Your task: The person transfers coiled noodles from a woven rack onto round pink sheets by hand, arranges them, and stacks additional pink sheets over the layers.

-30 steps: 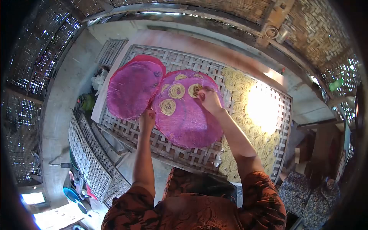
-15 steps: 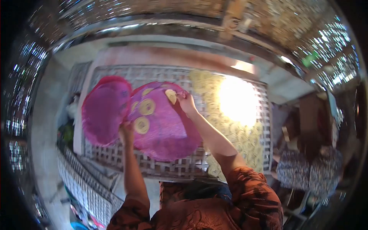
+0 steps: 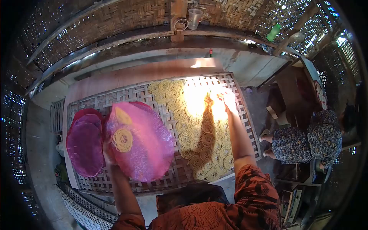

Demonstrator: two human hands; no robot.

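Note:
My left hand (image 3: pixel 109 154) is closed on the left edge of a round pink plastic sheet (image 3: pixel 147 142), which is raised and tilted above the tray. On that sheet lie a round yellow coil of thin strands (image 3: pixel 122 140) and a second yellow piece (image 3: pixel 122 115), seen folded or edge-on. Out in the sunlit patch, my right hand (image 3: pixel 225 99) is over the far right part of the tray with its fingers bent. Glare hides whatever is between them. Beneath and beside it, many yellow coils (image 3: pixel 207 153) lie in close rows.
The coils rest on a woven bamboo tray (image 3: pixel 86 186). More pink round sheets (image 3: pixel 86 145) are stacked at its left. A person in a patterned garment (image 3: pixel 291 143) is at the right. On the back ledge stand a clear cup (image 3: pixel 194 19) and a small red-green object (image 3: pixel 211 53).
My right hand has moved from the pink sheet, where it held a yellow coil, rightward to the sunlit tray. My left hand has lifted the sheet. The view has turned right.

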